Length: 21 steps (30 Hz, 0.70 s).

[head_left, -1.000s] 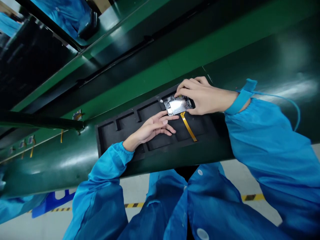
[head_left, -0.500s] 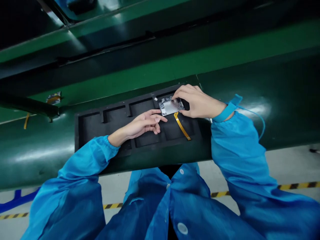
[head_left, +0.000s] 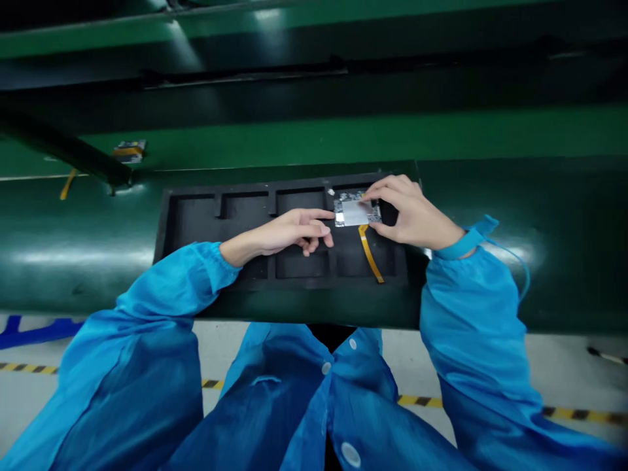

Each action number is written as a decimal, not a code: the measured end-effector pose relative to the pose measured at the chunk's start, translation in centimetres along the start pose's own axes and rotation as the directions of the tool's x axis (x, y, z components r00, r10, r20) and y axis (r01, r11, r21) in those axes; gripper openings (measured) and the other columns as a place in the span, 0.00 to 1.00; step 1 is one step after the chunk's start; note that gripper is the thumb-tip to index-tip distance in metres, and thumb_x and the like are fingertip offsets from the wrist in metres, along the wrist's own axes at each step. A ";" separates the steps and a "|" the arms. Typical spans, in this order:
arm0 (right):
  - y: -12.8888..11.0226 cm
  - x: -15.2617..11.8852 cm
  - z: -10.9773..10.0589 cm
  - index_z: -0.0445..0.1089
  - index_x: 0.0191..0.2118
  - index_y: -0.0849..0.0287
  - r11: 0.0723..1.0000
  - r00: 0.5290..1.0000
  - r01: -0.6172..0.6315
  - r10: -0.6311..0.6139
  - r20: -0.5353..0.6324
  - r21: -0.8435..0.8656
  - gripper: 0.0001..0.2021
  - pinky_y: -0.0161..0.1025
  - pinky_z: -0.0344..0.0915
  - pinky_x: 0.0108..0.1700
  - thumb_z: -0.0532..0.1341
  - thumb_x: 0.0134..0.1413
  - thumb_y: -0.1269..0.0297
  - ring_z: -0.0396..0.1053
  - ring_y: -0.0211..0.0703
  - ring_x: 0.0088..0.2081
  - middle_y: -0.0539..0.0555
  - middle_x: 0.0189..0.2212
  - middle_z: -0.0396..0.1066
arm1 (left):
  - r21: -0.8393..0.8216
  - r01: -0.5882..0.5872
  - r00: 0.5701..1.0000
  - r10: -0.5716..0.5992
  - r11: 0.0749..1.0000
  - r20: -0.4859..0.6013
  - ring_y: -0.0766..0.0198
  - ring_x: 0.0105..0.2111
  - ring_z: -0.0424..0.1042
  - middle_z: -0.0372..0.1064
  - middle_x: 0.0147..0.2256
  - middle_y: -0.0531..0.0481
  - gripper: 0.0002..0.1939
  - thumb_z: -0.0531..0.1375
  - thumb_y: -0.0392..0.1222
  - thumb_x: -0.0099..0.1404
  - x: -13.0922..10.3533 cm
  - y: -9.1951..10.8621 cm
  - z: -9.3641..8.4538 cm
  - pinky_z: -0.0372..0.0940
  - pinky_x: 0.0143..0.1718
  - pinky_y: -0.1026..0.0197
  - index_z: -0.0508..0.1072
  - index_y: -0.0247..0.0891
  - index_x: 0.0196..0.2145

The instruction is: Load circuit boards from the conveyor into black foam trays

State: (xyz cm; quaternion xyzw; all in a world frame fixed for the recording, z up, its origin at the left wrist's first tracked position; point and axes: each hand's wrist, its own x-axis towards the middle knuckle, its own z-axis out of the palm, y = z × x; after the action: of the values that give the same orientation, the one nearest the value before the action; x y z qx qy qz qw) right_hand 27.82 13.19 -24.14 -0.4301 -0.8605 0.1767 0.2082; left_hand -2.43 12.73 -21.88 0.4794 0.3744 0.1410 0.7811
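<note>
A small circuit board [head_left: 356, 213] with a large silver plate on top lies at the right end of a black compartment tray [head_left: 196, 286]. An orange flat flex cable [head_left: 371, 256] runs from its near edge down towards the tray's front rim. My right hand [head_left: 411, 212] grips the board, thumb at its near right corner and fingertips on its top and far side. From the left, my left hand [head_left: 293, 233] reaches over the tray, its index finger stretched out to the board's left edge. Its thumb stands apart and the other fingers are loosely bent, holding nothing.
At the back left, another board with orange tape [head_left: 130, 152] sits near a dark post [head_left: 105, 165]. An orange strip [head_left: 67, 184] lies left of that post. The green bench [head_left: 481, 261] has a rounded front edge. A blue strap [head_left: 458, 245] with a cord circles my right wrist.
The whole view has turned and shifted a little. My hands stay at the board, and the right fingertips now rest farther towards its far edge, baring more of the silver plate.
</note>
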 end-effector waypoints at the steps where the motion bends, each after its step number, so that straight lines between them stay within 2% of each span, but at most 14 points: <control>1: 0.0 0.0 0.0 0.75 0.56 0.49 1.000 1.000 0.004 -0.004 -0.004 -0.009 0.21 0.60 0.62 0.56 0.66 0.57 0.60 0.67 0.64 0.55 0.59 0.54 0.74 | -0.008 0.005 1.000 -0.005 1.000 0.002 0.67 0.26 0.71 0.82 0.40 0.38 0.34 0.70 0.45 0.68 0.0 0.0 0.1 0.68 0.31 0.62 0.69 0.33 0.68; 8: 0.8 0.0 0.3 0.78 0.53 0.47 0.998 0.998 0.038 -0.040 -0.040 -0.056 0.18 0.59 0.66 0.50 0.66 0.60 0.50 0.71 0.67 0.53 0.60 0.50 0.76 | -0.019 -0.010 0.999 0.011 1.000 0.042 0.67 0.28 0.73 0.82 0.41 0.41 0.37 0.71 0.44 0.67 0.4 -0.5 0.0 0.70 0.33 0.61 0.67 0.37 0.70; 10: 1.0 0.0 0.5 0.78 0.52 0.48 0.997 0.997 0.039 -0.043 -0.063 -0.065 0.17 0.59 0.67 0.51 0.67 0.60 0.49 0.71 0.67 0.53 0.61 0.50 0.77 | 0.017 -0.038 0.998 0.038 0.999 0.042 0.68 0.27 0.73 0.82 0.41 0.41 0.33 0.70 0.44 0.67 0.5 -0.6 0.1 0.69 0.33 0.62 0.71 0.36 0.67; 12: 1.0 0.0 0.6 0.78 0.51 0.49 0.997 0.996 0.043 -0.048 -0.073 -0.071 0.17 0.59 0.67 0.51 0.66 0.60 0.50 0.71 0.66 0.53 0.60 0.49 0.77 | 0.095 -0.079 0.996 0.076 0.992 0.039 0.69 0.26 0.72 0.82 0.39 0.42 0.26 0.70 0.44 0.67 0.4 -0.1 -0.1 0.69 0.31 0.64 0.77 0.35 0.60; 14: 1.0 0.0 0.7 0.78 0.50 0.49 0.996 0.996 0.050 -0.055 -0.074 -0.072 0.16 0.59 0.67 0.51 0.66 0.60 0.49 0.72 0.65 0.52 0.60 0.49 0.77 | 0.206 -0.137 0.990 0.140 0.969 0.001 0.68 0.26 0.73 0.82 0.36 0.43 0.17 0.71 0.43 0.66 -0.1 1.2 -1.1 0.69 0.30 0.65 0.82 0.34 0.51; 16: 0.9 0.1 0.8 0.78 0.50 0.50 0.996 0.995 0.059 -0.065 -0.079 -0.066 0.16 0.58 0.68 0.50 0.66 0.61 0.49 0.73 0.65 0.52 0.60 0.48 0.77 | 0.330 -0.197 0.957 0.254 0.923 -0.138 0.66 0.27 0.74 0.81 0.34 0.44 0.11 0.70 0.42 0.67 -1.2 3.2 -3.8 0.70 0.31 0.65 0.84 0.34 0.44; 17: 0.9 0.1 0.7 0.78 0.50 0.50 0.996 0.994 0.064 -0.069 -0.085 -0.058 0.16 0.58 0.68 0.49 0.65 0.61 0.48 0.73 0.65 0.52 0.60 0.48 0.78 | 0.399 -0.212 0.911 0.328 0.892 -0.249 0.66 0.28 0.75 0.81 0.33 0.45 0.08 0.70 0.40 0.67 -1.9 4.4 -5.9 0.71 0.32 0.65 0.84 0.34 0.42; 18: 0.8 0.2 0.7 0.78 0.50 0.50 0.997 0.993 0.068 -0.072 -0.094 -0.048 0.17 0.58 0.68 0.49 0.65 0.62 0.48 0.73 0.65 0.51 0.60 0.48 0.78 | 0.471 -0.206 0.834 0.406 0.857 -0.373 0.66 0.28 0.75 0.80 0.32 0.46 0.06 0.70 0.38 0.67 -2.7 5.7 -8.5 0.71 0.34 0.65 0.84 0.34 0.41; 19: 0.8 0.2 0.6 0.78 0.50 0.50 0.997 0.991 0.071 -0.074 -0.109 -0.037 0.17 0.59 0.69 0.49 0.65 0.62 0.47 0.73 0.65 0.51 0.61 0.48 0.78 | 0.547 -0.167 0.729 0.477 0.820 -0.492 0.67 0.28 0.74 0.80 0.31 0.49 0.03 0.69 0.34 0.66 -3.6 7.1 -11.5 0.72 0.36 0.65 0.83 0.33 0.39; 21: 0.6 0.3 0.4 0.78 0.50 0.50 0.997 0.986 0.075 -0.076 -0.151 -0.014 0.17 0.59 0.69 0.50 0.65 0.63 0.47 0.73 0.64 0.50 0.60 0.48 0.78 | 0.660 0.014 0.459 0.581 0.751 -0.672 0.71 0.28 0.70 0.75 0.25 0.55 0.06 0.69 0.23 0.61 -5.5 9.6 -18.3 0.71 0.45 0.67 0.81 0.31 0.33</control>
State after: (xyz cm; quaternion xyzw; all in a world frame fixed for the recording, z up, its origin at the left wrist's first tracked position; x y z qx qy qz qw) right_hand 27.83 13.73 -24.72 -0.4100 -0.8587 0.1321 0.2777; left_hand -18.01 26.10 -15.98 0.6179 0.6384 0.3717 0.2691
